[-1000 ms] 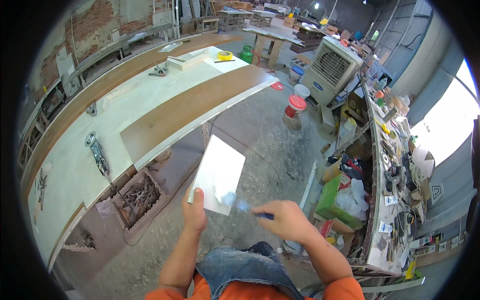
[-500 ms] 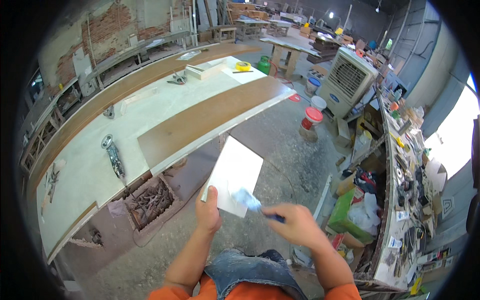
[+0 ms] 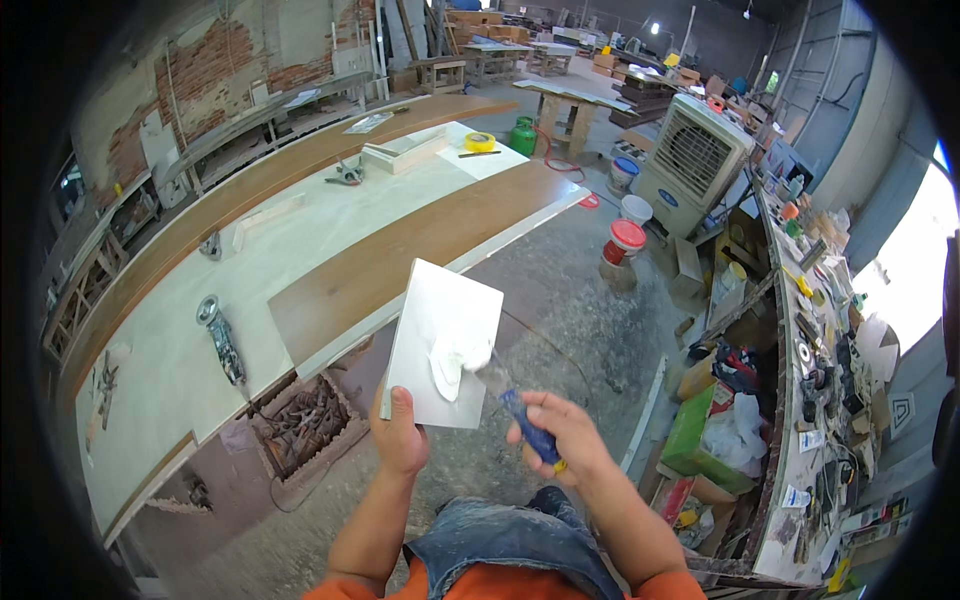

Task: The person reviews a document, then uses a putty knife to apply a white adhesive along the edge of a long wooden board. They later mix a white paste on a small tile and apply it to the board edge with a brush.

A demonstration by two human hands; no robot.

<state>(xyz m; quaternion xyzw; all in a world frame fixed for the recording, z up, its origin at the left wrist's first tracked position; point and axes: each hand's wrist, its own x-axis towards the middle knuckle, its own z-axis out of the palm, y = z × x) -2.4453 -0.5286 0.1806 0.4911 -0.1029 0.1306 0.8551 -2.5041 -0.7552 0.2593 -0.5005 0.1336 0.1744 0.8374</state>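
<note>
Since the earlier frame, white putty (image 3: 452,362) has appeared on the white board (image 3: 441,340), frame centre. Left hand (image 3: 400,437) clamps its lower edge; right hand (image 3: 556,436) grips blue-handled putty knife (image 3: 515,405), blade touching putty.

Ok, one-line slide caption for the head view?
Left hand holds a white board while the right hand spreads white putty with a blue-handled scraper.
</note>
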